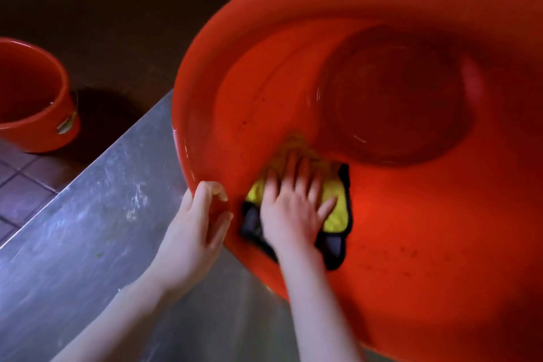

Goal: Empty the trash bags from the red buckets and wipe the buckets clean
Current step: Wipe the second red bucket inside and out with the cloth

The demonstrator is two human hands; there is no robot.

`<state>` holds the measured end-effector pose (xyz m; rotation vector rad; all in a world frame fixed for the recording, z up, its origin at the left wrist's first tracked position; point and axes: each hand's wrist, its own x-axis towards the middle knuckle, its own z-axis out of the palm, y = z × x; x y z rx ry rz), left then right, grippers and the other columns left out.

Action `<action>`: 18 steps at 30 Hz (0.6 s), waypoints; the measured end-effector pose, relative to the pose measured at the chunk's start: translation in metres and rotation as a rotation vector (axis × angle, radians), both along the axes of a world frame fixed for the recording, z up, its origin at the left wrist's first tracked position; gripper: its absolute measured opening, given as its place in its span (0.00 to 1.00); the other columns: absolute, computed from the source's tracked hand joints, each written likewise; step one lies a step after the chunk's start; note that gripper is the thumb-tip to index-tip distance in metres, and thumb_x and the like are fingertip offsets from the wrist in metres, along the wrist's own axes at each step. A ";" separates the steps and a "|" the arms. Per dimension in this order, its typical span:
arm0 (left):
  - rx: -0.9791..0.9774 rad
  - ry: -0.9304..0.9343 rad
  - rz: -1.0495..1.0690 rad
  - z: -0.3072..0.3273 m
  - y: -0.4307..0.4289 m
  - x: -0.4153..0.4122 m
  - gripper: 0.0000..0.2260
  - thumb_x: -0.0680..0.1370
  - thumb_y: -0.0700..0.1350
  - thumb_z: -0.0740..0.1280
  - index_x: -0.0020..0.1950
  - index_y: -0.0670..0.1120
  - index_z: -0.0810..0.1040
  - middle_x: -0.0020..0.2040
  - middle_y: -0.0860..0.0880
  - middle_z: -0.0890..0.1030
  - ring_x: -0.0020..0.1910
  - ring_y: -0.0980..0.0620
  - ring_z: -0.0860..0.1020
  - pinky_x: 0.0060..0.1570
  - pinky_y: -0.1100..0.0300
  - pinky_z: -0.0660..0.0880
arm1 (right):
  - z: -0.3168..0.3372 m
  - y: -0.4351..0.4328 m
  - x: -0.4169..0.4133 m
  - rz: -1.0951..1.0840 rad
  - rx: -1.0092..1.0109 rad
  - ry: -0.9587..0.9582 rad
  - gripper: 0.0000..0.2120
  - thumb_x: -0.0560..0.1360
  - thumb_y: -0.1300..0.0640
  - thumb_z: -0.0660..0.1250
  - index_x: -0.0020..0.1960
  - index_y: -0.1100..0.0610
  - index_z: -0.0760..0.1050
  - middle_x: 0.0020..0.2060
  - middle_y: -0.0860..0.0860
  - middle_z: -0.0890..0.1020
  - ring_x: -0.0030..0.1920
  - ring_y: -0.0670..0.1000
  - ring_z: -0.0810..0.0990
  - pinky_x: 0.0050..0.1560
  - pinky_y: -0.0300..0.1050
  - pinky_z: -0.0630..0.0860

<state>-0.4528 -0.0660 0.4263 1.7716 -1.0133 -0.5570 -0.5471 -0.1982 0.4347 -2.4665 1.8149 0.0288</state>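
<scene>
A large red bucket [426, 214] lies tilted on a steel counter, its mouth turned toward me and its inside bare of any bag. My left hand [197, 229] grips the near left rim, fingers curled over the edge. My right hand [293, 209] reaches inside, fingers spread flat, pressing a yellow cloth with dark edging [335, 211] against the lower inner wall. The bucket's round bottom shows dark and deep in the upper right. A second red bucket [38, 103] stands upright on the floor at the far left.
The scratched steel counter [97, 229] runs diagonally under the big bucket, its edge dropping to a tiled floor [20, 185] at lower left. Dark floor fills the upper left. Dim clutter shows behind the bucket's top rim.
</scene>
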 end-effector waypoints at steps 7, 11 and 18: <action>-0.004 -0.044 -0.050 0.000 0.000 0.002 0.19 0.77 0.37 0.67 0.52 0.58 0.63 0.50 0.54 0.71 0.46 0.59 0.70 0.45 0.71 0.65 | 0.002 0.010 0.000 -0.038 0.014 0.003 0.29 0.79 0.37 0.46 0.78 0.43 0.50 0.78 0.46 0.54 0.78 0.53 0.50 0.71 0.70 0.48; 0.004 0.016 0.015 0.002 0.002 -0.002 0.17 0.78 0.40 0.66 0.50 0.59 0.62 0.46 0.55 0.70 0.43 0.56 0.72 0.42 0.63 0.69 | 0.005 -0.074 0.037 -0.166 0.149 -0.166 0.27 0.81 0.39 0.46 0.78 0.41 0.46 0.79 0.45 0.50 0.78 0.53 0.45 0.72 0.69 0.40; -0.076 -0.375 0.138 0.050 0.009 0.041 0.21 0.77 0.45 0.68 0.68 0.58 0.71 0.61 0.47 0.65 0.58 0.62 0.69 0.61 0.70 0.67 | 0.001 -0.097 0.049 -0.162 0.183 -0.207 0.26 0.80 0.38 0.44 0.77 0.39 0.46 0.79 0.45 0.48 0.78 0.53 0.44 0.70 0.69 0.36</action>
